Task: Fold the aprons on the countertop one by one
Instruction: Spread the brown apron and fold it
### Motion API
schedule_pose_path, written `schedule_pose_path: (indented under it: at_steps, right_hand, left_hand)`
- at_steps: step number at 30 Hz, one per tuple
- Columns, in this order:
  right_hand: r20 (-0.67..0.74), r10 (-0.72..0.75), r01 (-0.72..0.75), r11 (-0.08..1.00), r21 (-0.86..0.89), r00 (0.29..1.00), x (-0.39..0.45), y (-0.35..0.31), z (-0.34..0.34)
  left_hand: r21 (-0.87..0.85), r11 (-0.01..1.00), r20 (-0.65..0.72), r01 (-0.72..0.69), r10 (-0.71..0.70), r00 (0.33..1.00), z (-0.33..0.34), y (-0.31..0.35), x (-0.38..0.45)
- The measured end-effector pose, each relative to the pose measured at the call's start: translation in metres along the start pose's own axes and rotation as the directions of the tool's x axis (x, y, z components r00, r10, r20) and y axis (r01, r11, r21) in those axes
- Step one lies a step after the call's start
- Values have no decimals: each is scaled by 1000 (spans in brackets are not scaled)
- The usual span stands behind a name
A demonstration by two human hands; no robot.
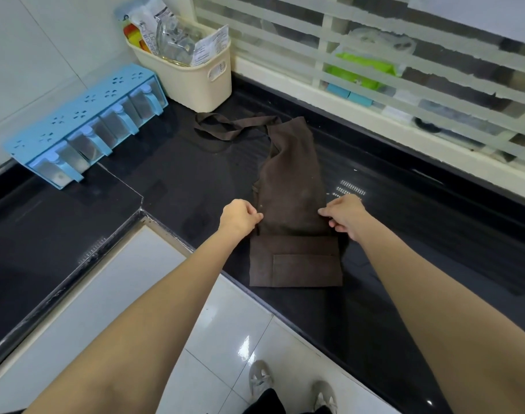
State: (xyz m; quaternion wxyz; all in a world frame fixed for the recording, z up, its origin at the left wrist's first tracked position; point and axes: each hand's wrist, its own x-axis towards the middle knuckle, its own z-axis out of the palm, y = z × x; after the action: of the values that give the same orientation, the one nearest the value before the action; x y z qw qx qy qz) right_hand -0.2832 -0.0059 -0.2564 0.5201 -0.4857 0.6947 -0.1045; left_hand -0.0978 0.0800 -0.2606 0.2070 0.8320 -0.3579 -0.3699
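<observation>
While each hand, left hand [240, 216] and right hand [346, 216], pinches the apron [291, 201], a basket [192, 76] and spice rack [85, 124] stand beyond.

Both hands, left hand [240, 216] and right hand [346, 215], pinch the brown apron [294, 204].

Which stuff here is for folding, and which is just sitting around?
For the folding:
brown apron
left hand pinching its left edge
right hand pinching its right edge
black countertop

Just sitting around:
blue spice rack
cream basket of packets
</observation>
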Motion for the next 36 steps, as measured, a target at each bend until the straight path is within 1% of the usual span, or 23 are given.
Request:
schedule_pose_path:
  at_steps: [2, 4, 6, 7, 8, 9, 10, 11, 12, 13, 14, 16, 17, 19, 20, 21, 22, 23, 26, 29, 31, 33, 36]
  right_hand:
    - [-97, -48, 43, 997, -58, 994, 3, 3, 7]
    - [-158, -164, 129, 969, -210, 974, 3, 6, 15]
    - [-193, -328, 248, 903, -350, 925, -3, 11, 16]
    - [-187, -439, 341, 852, -397, 879, -7, 12, 13]
    - [-155, -546, 446, 792, -417, 824, -13, 11, 10]
    - [-83, -624, 543, 731, -414, 777, -18, 11, 5]
    - [36, -660, 619, 681, -391, 750, -24, 9, 2]
    - [191, -650, 668, 646, -371, 735, -32, 7, -2]
    - [366, -588, 692, 617, -374, 722, -38, 5, -2]
    - [524, -492, 713, 570, -409, 695, -47, 4, -2]
    - [637, -377, 726, 507, -465, 672, -54, 3, 0]
    - [706, -189, 723, 317, -614, 683, -64, 7, 8]
    - [700, -166, 719, 168, -674, 695, -69, 10, 13]
    - [686, -202, 680, -105, -725, 700, -74, 19, 22]
    - [681, -235, 658, -176, -732, 694, -75, 23, 26]
    - [675, -254, 646, -197, -737, 693, -75, 25, 29]
    - [669, -256, 649, -170, -741, 697, -76, 23, 30]
    - [660, -243, 658, -103, -746, 711, -76, 18, 31]
    - [632, -156, 650, 205, -732, 760, -69, -9, 27]
    - [562, -104, 529, 511, -678, 821, -54, -29, 14]
    - [519, -76, 434, 659, -615, 851, -46, -34, 6]
    - [481, -70, 345, 786, -512, 874, -41, -33, 2]
    - [473, -67, 185, 960, -208, 879, -32, -28, -6]
  left_hand:
    - [91, 995, -24, -48, 51, 998, 0, -5, -1]
    - [227, 966, -49, -122, 136, 989, 4, -8, -3]
    - [340, 916, -52, -215, 246, 968, 9, -11, -2]
    - [409, 873, -61, -267, 318, 946, 9, -10, -6]
    - [512, 797, -90, -322, 422, 902, 9, -13, -6]
    - [626, 679, -93, -384, 554, 827, 8, -15, -5]
    - [702, 551, -35, -451, 659, 751, 7, -17, -6]
    - [767, 400, 53, -502, 740, 670, 6, -18, -7]
    - [759, 307, 188, -574, 740, 646, 4, -21, -7]
    - [727, 262, 296, -635, 715, 633, 3, -21, -8]
    - [686, 275, 383, -673, 650, 656, 0, -23, -7]
    - [620, 349, 466, -703, 557, 687, -8, -25, -4]
    - [597, 361, 478, -716, 557, 679, -11, -27, -3]
    - [569, 385, 493, -726, 547, 677, -17, -34, -2]
    - [565, 390, 495, -727, 544, 677, -19, -38, -2]
    - [562, 392, 495, -729, 546, 676, -20, -42, -4]
    - [548, 407, 486, -731, 556, 674, -21, -46, -5]
    - [527, 436, 476, -729, 560, 678, -23, -49, -6]
    - [426, 589, 450, -687, 520, 726, -31, -55, -7]
    - [369, 661, 462, -653, 480, 746, -36, -56, -10]
    - [302, 748, 450, -592, 436, 780, -33, -56, -11]
    - [192, 830, 378, -524, 430, 820, -27, -58, -8]
    - [112, 895, 199, -432, 405, 892, -18, -61, -2]
